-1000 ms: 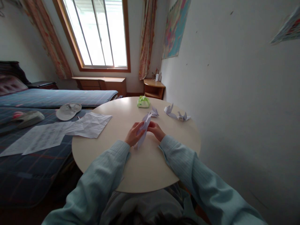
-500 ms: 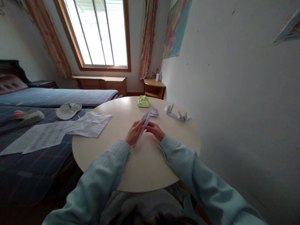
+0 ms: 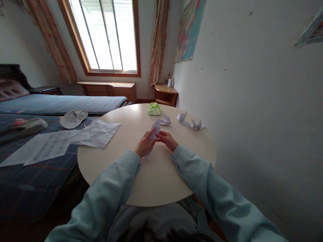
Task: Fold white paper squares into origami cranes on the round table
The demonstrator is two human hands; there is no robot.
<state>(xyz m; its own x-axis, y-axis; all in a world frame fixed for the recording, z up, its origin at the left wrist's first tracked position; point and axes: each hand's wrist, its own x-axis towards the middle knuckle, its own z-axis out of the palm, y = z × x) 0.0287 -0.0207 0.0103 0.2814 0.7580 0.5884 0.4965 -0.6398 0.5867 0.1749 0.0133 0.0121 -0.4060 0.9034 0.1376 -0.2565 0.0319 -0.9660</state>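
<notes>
A folded piece of white paper (image 3: 155,127) is held above the middle of the round table (image 3: 161,188), slanting from upper right to lower left. My left hand (image 3: 145,143) is closed around its left side, thumb across the face. The fingertips of my right hand (image 3: 167,139) pinch its right edge. Just behind the held piece lies a folded paper figure (image 3: 166,120). Two more folded figures, one (image 3: 182,117) upright with a pointed tip and another (image 3: 198,125) beside it, stand near the table's right rim.
A green tissue pack (image 3: 154,109) stands at the table's far side. Creased paper (image 3: 101,132) overlaps the left rim, beside printed sheets (image 3: 47,146) on the bed. A light cap (image 3: 73,119) lies on the bed. A white wall (image 3: 252,117) runs along the right.
The folded paper has turned slightly, showing more of its face, and its top has shifted a little left. My hands have moved only slightly and still hold it.
</notes>
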